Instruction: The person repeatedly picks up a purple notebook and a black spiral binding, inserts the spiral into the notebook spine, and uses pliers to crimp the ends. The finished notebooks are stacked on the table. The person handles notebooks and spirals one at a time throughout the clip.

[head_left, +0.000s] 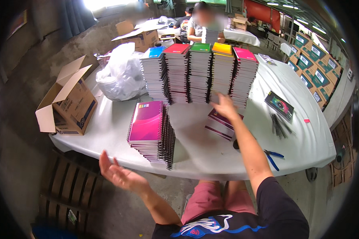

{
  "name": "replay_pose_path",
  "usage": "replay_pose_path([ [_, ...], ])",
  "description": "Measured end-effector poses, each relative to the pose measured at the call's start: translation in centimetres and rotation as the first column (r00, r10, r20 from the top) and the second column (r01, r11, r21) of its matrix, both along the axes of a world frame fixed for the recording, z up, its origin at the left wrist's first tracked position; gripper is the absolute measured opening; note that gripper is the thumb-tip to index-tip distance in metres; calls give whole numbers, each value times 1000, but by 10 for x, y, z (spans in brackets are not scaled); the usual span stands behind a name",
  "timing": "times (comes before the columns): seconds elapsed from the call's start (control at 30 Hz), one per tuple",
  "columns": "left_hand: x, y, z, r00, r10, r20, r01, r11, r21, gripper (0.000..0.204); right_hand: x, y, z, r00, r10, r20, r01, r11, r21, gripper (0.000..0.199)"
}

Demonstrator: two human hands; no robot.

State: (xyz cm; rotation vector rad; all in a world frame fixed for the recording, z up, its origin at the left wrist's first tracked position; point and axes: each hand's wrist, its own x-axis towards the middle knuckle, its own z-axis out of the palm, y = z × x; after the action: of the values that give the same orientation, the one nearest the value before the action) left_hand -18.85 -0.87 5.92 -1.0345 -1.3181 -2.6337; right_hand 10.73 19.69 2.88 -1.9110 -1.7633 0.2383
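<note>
My left hand [123,176] is held palm up off the table's front edge, its fingers spread and nothing in it. Closest to it stands a tall stack of magenta spiral notebooks [147,123], black wire coils on the right. My right hand [226,106] reaches across the table, slightly blurred, its fingers apart and apparently holding nothing. Below it lies a low magenta-and-white box or pack [220,126], partly covered by my hand and forearm. Just beyond are the stack of yellow-topped notebooks [222,69] and the pink-topped stack [244,75].
Blue [154,73], red [177,71] and green [200,71] notebook stacks continue the row. White plastic bags [121,77] and an open carton [73,105] are left. Blue-handled pliers [273,157], loose black coils [280,125] and a dark notebook [279,105] lie right. A person [205,26] sits beyond.
</note>
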Motion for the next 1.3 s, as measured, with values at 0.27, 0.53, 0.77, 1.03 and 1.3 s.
replay_pose_path([
  [0.27, 68, -12, 4, 885, -107, -454, 222, 953, 207, 34, 110, -32, -21, 953, -289, -90, 285, 957, -54, 52],
  [0.53, 197, -4, -43, 445, -509, -737, 364, 854, -370, 47, 63, -161, -13, 963, 210, -169, -146, 934, 325, 21],
  [0.77, 226, 34, -142, 336, -523, -783, 86, 845, -528, 46, 120, -186, -21, 819, 506, -270, -452, 859, 239, 64],
  [1.03, 254, 21, -109, 370, -516, -773, 0, 832, -555, 49, 299, -99, -64, 815, -571, 102, 577, 782, -234, 77],
  [1.3, 265, 37, -108, 478, -428, -767, -38, 863, -504, 55, 310, -78, -66, 849, -185, 494, 342, 906, -249, 38],
])
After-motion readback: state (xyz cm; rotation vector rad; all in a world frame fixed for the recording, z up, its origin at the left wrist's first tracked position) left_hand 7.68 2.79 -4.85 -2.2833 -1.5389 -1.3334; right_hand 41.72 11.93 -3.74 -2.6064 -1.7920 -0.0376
